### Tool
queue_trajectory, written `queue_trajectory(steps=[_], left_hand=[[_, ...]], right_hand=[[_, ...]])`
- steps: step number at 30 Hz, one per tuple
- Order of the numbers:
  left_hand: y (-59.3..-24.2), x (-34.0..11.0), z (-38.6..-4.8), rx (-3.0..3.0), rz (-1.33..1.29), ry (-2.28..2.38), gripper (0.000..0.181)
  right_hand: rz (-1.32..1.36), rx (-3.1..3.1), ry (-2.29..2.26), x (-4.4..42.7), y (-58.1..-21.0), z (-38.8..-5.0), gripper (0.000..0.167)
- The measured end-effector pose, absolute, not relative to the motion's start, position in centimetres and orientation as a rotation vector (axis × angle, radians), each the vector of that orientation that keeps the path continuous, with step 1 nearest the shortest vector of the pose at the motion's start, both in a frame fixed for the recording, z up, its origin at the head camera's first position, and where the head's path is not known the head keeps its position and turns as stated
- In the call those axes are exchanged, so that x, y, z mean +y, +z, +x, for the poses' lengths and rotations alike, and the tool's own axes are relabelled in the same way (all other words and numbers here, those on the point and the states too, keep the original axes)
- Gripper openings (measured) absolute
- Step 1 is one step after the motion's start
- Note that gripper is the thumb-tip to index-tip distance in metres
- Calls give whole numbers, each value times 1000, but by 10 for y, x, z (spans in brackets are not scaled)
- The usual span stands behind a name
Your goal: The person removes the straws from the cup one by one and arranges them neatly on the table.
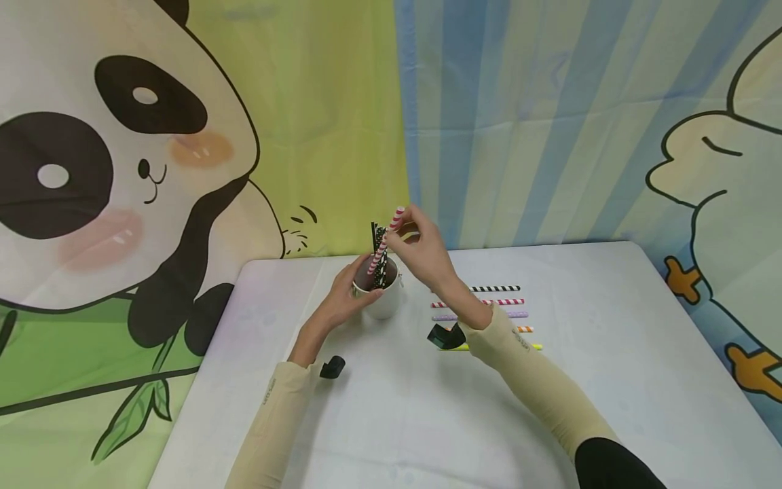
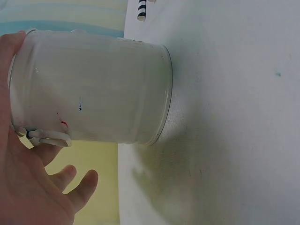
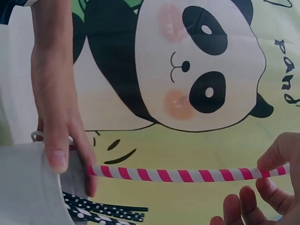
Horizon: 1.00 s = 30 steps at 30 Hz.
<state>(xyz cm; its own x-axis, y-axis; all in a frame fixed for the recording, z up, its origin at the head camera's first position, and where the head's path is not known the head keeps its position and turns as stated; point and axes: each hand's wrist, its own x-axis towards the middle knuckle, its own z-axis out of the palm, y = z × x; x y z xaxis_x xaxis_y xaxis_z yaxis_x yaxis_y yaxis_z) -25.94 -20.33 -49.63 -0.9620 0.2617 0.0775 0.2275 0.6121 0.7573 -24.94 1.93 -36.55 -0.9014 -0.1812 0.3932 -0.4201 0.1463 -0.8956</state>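
A small white metal bucket (image 1: pixel 385 308) stands on the table, and several black straws with white dots (image 3: pixel 105 208) lean out of its mouth. My left hand (image 1: pixel 342 297) grips the bucket's rim, with thumb and fingers on opposite sides; in the left wrist view its other fingers spread beside the bucket's handle lug (image 2: pixel 54 138). Between thumb and fingers my right hand (image 1: pixel 423 252) pinches a pink-and-white striped paper straw (image 3: pixel 173 175) near its upper end. That straw slants over the bucket, its lower end at the mouth near the left hand's fingers.
Right of the bucket, straws lie in a spaced row on the white table (image 1: pixel 391 421): black-striped (image 1: pixel 497 288), pink-striped (image 1: pixel 510 301), purple (image 1: pixel 518 314), orange-striped (image 1: pixel 525 329) and yellow (image 1: pixel 536 347). The right forearm partly covers them. A printed panda curtain (image 1: pixel 330 136) hangs behind.
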Motion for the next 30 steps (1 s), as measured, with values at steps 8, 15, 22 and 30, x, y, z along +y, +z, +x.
queue_trajectory(steps=[8, 15, 22, 30], left_hand=[[-496, -203, -259, 2793, 438, 1287, 86], [-496, -202, -260, 2803, 433, 1281, 85], [-497, -203, -259, 2801, 427, 1290, 86], [-495, -202, -259, 2794, 423, 1291, 87]], right_hand=[[699, -2258, 1731, 36, -350, -235, 13], [773, -2380, 1490, 52, -338, -219, 8], [859, -2456, 1331, 64, -339, -213, 10], [875, -2564, 1000, 71, -354, -208, 10]])
